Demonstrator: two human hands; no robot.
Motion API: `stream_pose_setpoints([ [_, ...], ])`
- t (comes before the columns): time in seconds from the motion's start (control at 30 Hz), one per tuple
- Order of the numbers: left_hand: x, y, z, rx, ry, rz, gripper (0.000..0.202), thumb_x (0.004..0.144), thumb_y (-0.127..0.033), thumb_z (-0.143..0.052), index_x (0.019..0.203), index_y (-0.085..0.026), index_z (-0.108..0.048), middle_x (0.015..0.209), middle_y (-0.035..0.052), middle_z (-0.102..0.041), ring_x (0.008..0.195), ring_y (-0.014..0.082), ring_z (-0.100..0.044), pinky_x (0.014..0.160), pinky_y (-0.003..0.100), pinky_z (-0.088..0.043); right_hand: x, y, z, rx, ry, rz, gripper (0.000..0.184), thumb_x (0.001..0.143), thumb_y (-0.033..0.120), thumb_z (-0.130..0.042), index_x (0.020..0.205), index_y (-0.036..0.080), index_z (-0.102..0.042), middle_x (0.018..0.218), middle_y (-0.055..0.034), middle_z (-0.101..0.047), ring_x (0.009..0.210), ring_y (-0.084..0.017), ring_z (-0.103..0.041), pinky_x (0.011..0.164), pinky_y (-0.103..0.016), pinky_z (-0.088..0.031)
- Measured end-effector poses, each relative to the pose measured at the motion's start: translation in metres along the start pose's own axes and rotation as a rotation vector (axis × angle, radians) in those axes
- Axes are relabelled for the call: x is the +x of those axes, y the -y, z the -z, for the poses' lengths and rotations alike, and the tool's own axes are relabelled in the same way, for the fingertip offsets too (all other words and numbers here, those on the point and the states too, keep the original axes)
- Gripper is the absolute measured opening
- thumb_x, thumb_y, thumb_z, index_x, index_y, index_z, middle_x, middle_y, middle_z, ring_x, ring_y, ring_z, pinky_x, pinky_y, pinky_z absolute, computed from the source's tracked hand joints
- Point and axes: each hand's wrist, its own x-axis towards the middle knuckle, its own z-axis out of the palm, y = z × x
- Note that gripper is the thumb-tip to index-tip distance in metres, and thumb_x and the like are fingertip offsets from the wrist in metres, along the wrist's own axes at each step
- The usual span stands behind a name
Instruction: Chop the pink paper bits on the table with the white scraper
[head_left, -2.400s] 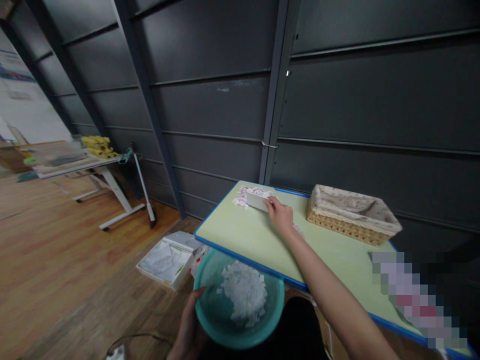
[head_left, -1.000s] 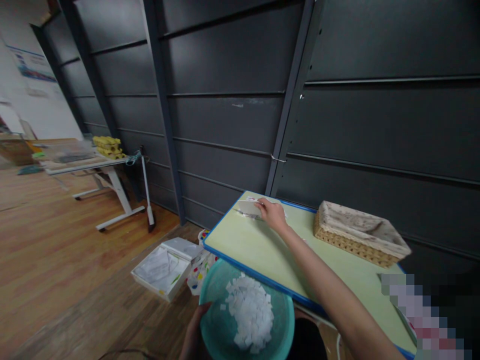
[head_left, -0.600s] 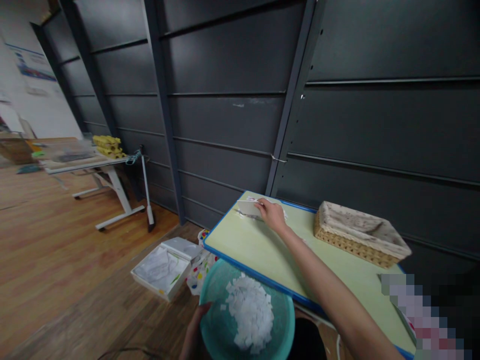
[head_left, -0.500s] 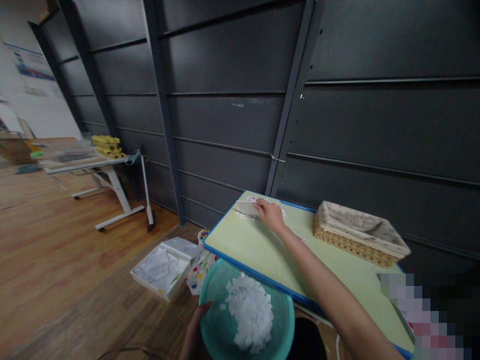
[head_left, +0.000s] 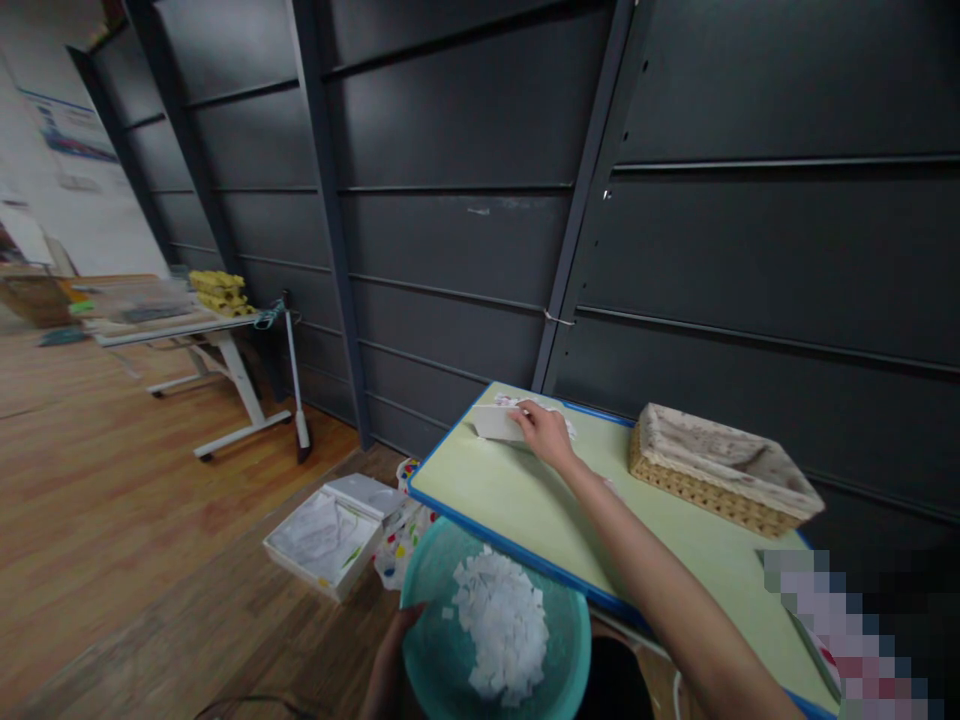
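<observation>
My right hand [head_left: 546, 433] reaches across the pale green table [head_left: 517, 490] to its far left corner and grips a white card [head_left: 495, 422] stood on edge against small paper scraps [head_left: 559, 418]. My left hand [head_left: 390, 660] holds the rim of a teal basin [head_left: 435, 650] below the table's near edge. A heap of white paper pieces [head_left: 501, 628] lies in the basin.
A lined wicker basket [head_left: 720, 465] stands at the table's back right by the dark panelled wall. On the wooden floor lie an open white box [head_left: 330, 528] and a bag of coloured bits [head_left: 401, 540]. Another table [head_left: 172, 325] stands far left.
My right hand has slid the white card left towards the table's far corner, gathering scraps. The basin stays held under the near edge; my view has shifted slightly.
</observation>
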Motion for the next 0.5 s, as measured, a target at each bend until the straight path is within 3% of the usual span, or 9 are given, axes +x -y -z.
stream_pose_setpoints([
  [0.23,0.0042,0.0014,0.009,0.004,0.0,-0.044,0.077,0.069,-0.016,-0.067,0.141,-0.023,-0.041,0.118,0.0109,-0.071,0.122,0.0377,-0.053,0.102,0.055,-0.04,-0.0008,0.0026,0.0013,-0.053,-0.024,-0.11,0.034,0.093,0.038,-0.041,0.109,0.021,-0.066,0.093,-0.0085,-0.074,0.08,-0.023,-0.067,0.069,-0.029,-0.042],
  [0.5,0.0061,-0.0001,0.0076,0.005,-0.014,-0.039,0.069,0.069,-0.014,-0.065,0.136,-0.02,-0.049,0.114,0.0112,-0.073,0.123,0.0414,-0.051,0.102,0.06,-0.037,-0.0003,-0.0032,-0.0047,0.051,-0.016,-0.164,0.033,0.089,0.04,-0.046,0.104,0.022,-0.068,0.092,-0.0068,-0.073,0.083,-0.023,-0.067,0.073,-0.03,-0.044],
])
